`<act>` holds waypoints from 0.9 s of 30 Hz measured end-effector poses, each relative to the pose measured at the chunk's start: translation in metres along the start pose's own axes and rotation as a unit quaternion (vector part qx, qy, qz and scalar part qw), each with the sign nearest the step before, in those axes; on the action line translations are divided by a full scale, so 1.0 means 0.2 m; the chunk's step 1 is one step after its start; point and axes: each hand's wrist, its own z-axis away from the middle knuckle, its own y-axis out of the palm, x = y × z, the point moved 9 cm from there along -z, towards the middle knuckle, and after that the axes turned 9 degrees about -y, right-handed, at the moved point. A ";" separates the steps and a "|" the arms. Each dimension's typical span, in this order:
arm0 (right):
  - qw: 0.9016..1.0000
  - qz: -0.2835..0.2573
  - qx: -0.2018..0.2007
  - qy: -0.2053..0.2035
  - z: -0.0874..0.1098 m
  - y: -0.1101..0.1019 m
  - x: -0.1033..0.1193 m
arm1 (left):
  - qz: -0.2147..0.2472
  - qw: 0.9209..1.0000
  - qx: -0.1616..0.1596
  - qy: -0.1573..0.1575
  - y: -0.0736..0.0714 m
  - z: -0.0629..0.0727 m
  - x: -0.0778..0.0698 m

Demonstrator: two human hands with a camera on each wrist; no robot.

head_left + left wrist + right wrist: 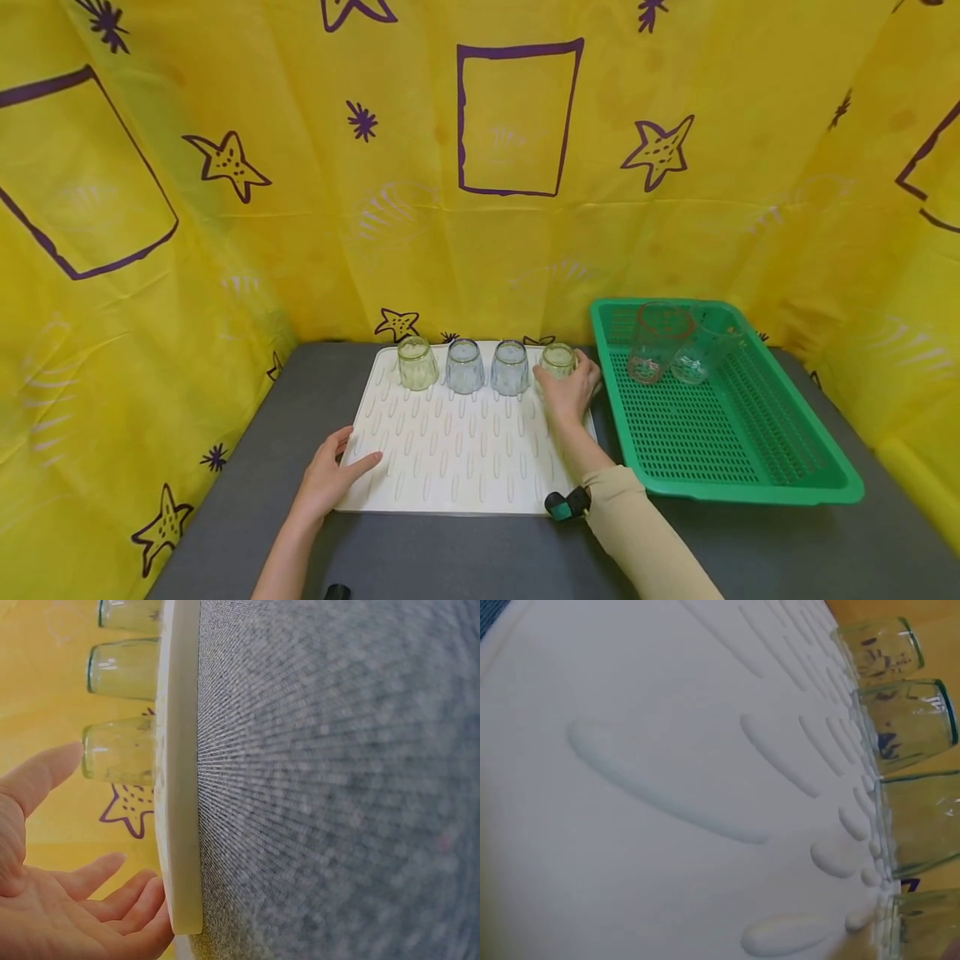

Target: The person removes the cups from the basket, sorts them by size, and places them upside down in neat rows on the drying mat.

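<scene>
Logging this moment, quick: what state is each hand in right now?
Left hand: open, at the left edge of the white mat.
Right hand: holding the greenish glass at the row's right end.

I see bright, even light across the yellow cloth [300,237] in the head view; the left wrist view looks dimmer, its grey tabletop [345,780] blurred toward the right edge.
</scene>
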 end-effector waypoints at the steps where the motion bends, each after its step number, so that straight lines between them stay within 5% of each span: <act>1: 1.000 -0.001 -0.002 -0.002 0.00 0.00 0.01 | 0.000 1.000 0.001 -0.001 0.00 0.00 0.00; 7: 0.999 -0.006 -0.017 -0.045 0.03 -0.03 0.07 | 0.000 1.000 0.005 -0.002 0.01 0.00 0.00; 17: 0.984 -0.028 -0.028 -0.176 0.11 -0.07 0.26 | 0.002 1.000 0.008 -0.008 0.01 -0.01 0.01; 27: 0.988 -0.103 0.043 -0.103 0.15 -0.15 0.39 | 0.006 1.000 0.012 -0.008 0.01 -0.01 0.02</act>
